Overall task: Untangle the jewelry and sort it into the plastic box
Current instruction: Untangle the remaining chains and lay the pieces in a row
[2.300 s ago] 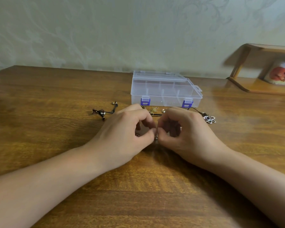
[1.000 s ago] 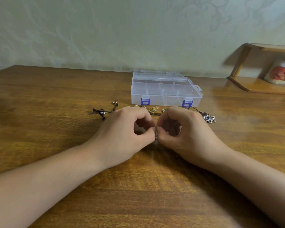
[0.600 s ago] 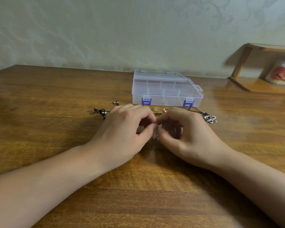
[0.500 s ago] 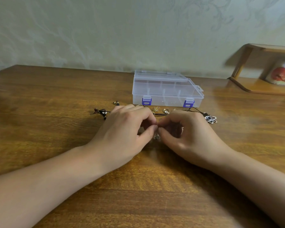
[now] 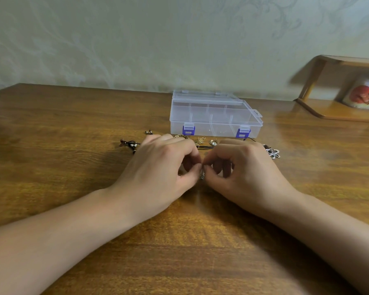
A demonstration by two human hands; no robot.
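Observation:
My left hand (image 5: 162, 169) and my right hand (image 5: 241, 171) meet fingertip to fingertip over the table, both pinching a small silvery jewelry piece (image 5: 202, 175) that hangs between them. Beyond the hands lies a tangle of gold chain (image 5: 200, 141) with a gold ring (image 5: 213, 142) and a dark cord (image 5: 207, 147). A black cord with beads (image 5: 129, 144) lies to the left, and a silver flower pendant (image 5: 273, 153) to the right. The clear plastic box (image 5: 215, 118) with blue clasps stands shut behind them.
The wooden table (image 5: 73, 167) runs to a pale patterned wall at the back. A wooden shelf (image 5: 339, 111) at the back right carries a white cup with a red picture (image 5: 364, 96).
My hands stayed close together and kept working the small piece, with the fingertips shifting slightly. The other jewelry and the box have not moved.

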